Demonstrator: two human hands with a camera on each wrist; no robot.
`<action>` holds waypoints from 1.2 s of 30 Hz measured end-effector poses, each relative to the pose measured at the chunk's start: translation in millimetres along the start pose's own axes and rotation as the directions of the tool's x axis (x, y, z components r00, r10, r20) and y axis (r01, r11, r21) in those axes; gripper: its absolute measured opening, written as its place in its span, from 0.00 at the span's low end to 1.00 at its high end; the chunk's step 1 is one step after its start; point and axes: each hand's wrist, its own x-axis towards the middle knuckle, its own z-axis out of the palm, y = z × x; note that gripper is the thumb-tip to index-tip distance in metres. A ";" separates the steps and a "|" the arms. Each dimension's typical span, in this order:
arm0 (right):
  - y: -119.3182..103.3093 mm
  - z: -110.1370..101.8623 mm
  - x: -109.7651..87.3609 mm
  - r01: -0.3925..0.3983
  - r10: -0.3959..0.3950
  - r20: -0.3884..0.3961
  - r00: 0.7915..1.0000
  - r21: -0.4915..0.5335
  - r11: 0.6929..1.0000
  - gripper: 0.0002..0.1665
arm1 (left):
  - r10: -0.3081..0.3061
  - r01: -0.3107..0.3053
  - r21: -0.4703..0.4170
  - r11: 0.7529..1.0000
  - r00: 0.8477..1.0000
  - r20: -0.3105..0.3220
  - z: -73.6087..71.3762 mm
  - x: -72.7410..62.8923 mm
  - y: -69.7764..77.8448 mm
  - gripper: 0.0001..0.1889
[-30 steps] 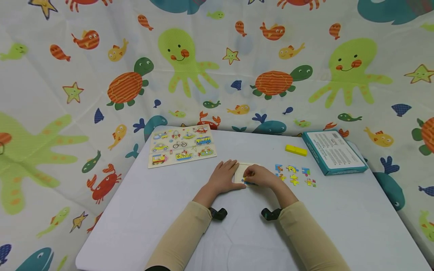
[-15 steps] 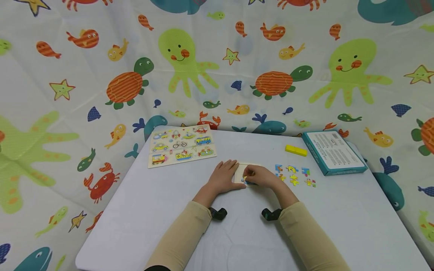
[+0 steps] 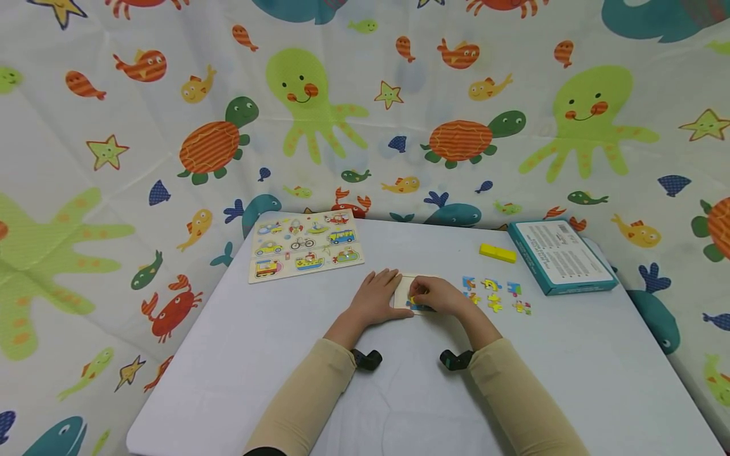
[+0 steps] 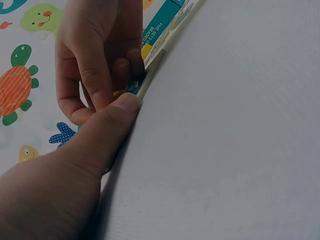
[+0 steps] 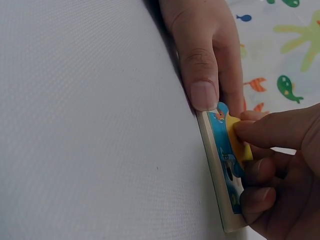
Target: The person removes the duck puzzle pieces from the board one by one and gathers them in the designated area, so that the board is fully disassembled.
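A small pale wooden puzzle tray [image 3: 402,290] lies on the white table between the hands. My left hand [image 3: 373,297] rests at its left side, fingers straight, with the thumb pressing its near corner, as the right wrist view also shows. My right hand [image 3: 441,296] is over the tray and pinches a yellow puzzle piece [image 5: 237,142] between thumb and fingers. The piece stands tilted against blue pieces [image 5: 220,132] lying along the tray's near side. Much of the tray's right part is hidden under the right hand.
Several loose jigsaw pieces [image 3: 495,303] lie right of the tray. Behind them are a yellow block [image 3: 498,253] and a teal box [image 3: 561,256]. A wooden vehicle puzzle board [image 3: 307,246] lies at the back left. A sea-animal cloth [image 3: 353,126] hangs behind the table.
My right hand's fingers shift slightly over the tray with the yellow piece, and more of the blue and yellow shows. My left hand stays in place.
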 end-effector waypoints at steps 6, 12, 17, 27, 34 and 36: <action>-0.7 -1.3 -0.7 0.008 -0.007 0.003 1.000 -0.008 1.000 0.03 | 0.001 -0.001 0.000 1.000 1.000 -0.002 0.0 0.0 0.3 0.55; -0.7 -3.2 -1.6 -0.023 0.023 -0.010 1.000 -0.002 1.000 0.03 | -0.002 0.002 -0.002 1.000 1.000 -0.003 1.0 0.3 0.2 0.55; -1.7 -8.6 -4.6 -0.037 0.037 -0.018 0.999 0.012 0.999 0.03 | -0.002 0.002 0.002 1.000 1.000 -0.008 1.7 0.8 0.1 0.55; 1.8 -28.0 -16.0 -0.046 0.048 -0.047 0.998 0.041 0.998 0.03 | 0.004 -0.003 0.008 1.000 1.000 -0.013 2.9 2.1 -0.7 0.55; 14.6 -49.2 -33.3 -0.086 0.088 -0.058 0.994 0.044 0.995 0.05 | 0.005 -0.005 0.004 1.000 1.000 -0.010 2.2 1.5 0.1 0.55; 19.2 -55.3 -40.2 -0.094 0.097 -0.066 0.993 0.044 0.995 0.05 | 0.003 -0.003 0.006 1.000 1.000 -0.009 2.6 1.4 0.3 0.55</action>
